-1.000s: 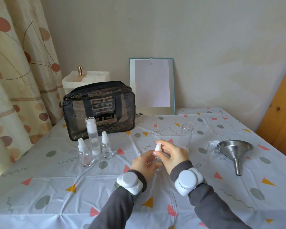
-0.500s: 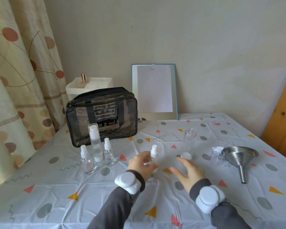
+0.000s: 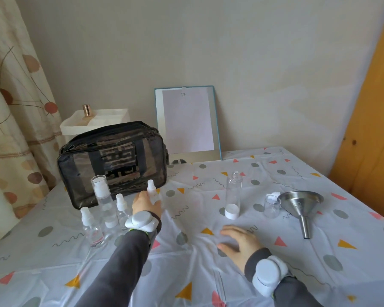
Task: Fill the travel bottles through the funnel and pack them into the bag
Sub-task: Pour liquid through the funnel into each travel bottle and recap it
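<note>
My left hand (image 3: 145, 203) grips a small clear spray bottle (image 3: 152, 191) with a white top, just in front of the dark see-through bag (image 3: 111, 161). Left of it stand three more bottles: a tall pump bottle (image 3: 103, 199), a small spray bottle (image 3: 121, 208) and another small one (image 3: 91, 227). My right hand (image 3: 239, 243) rests open on the tablecloth, holding nothing. An uncapped clear bottle (image 3: 233, 191) stands mid-table with a white cap (image 3: 231, 210) at its foot. The steel funnel (image 3: 299, 203) lies on its side at the right, beside a small clear cap (image 3: 272, 204).
A framed board (image 3: 187, 120) leans on the wall behind the table. A white box (image 3: 93, 122) with a copper-topped item sits behind the bag. A curtain hangs at the left, a wooden panel at the right. The patterned tablecloth (image 3: 186, 273) covers the table.
My left hand has carried the small spray bottle from the middle leftward and toward the bag. My right hand let go of it and dropped to the cloth.
</note>
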A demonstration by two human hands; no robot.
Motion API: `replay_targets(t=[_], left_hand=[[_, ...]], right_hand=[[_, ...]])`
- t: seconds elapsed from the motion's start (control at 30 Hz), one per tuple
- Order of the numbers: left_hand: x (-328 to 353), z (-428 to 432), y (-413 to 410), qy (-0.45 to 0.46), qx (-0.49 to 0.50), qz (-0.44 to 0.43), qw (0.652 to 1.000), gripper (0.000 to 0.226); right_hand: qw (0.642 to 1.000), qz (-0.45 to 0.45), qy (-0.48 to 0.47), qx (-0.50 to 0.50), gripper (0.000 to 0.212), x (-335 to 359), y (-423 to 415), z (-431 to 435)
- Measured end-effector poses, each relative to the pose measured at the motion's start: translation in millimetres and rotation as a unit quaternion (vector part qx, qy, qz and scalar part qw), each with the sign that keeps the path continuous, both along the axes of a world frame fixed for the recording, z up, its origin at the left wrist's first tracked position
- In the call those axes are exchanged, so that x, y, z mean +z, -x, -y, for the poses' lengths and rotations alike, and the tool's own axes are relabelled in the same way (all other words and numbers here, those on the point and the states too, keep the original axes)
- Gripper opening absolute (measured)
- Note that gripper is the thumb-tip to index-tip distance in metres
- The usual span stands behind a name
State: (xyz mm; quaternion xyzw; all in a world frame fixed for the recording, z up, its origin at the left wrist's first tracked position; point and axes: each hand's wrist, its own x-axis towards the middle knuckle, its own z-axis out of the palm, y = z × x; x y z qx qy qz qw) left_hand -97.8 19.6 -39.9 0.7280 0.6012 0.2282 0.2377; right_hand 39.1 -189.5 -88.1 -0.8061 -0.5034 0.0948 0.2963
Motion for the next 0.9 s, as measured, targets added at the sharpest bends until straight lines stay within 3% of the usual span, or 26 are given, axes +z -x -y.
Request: replay_targets(t=[0.3,0.53,0.7,0.8,0.9], left_hand=[[-21,0,-4,-0.026,-0.012,0.035,0.999,0.037],[-13,30,-2,-0.101,-0.011,0.141,0.985,0.074],[-7,80,-8,-0.229,-0.157,0.189,0.942,0.055],[-8,104,-33,-0.161,-0.277,0.166,0.933,0.049],[-6,116,-67,-0.056,-0.289,0.186,0.938,0.059]], right_hand=[[0.998,-0.034,-0.045,-0.017,0.03,-3,0,4],[0.997,-0.038,-0.058,-0.018,0.027,-9,-3,3],[0.996,-0.047,-0.067,-0.022,0.026,-13,-3,0],[0.995,-0.063,-0.073,-0.019,0.023,-13,-1,-1],[0.996,-0.075,-0.046,-0.012,0.016,-12,0,-1]])
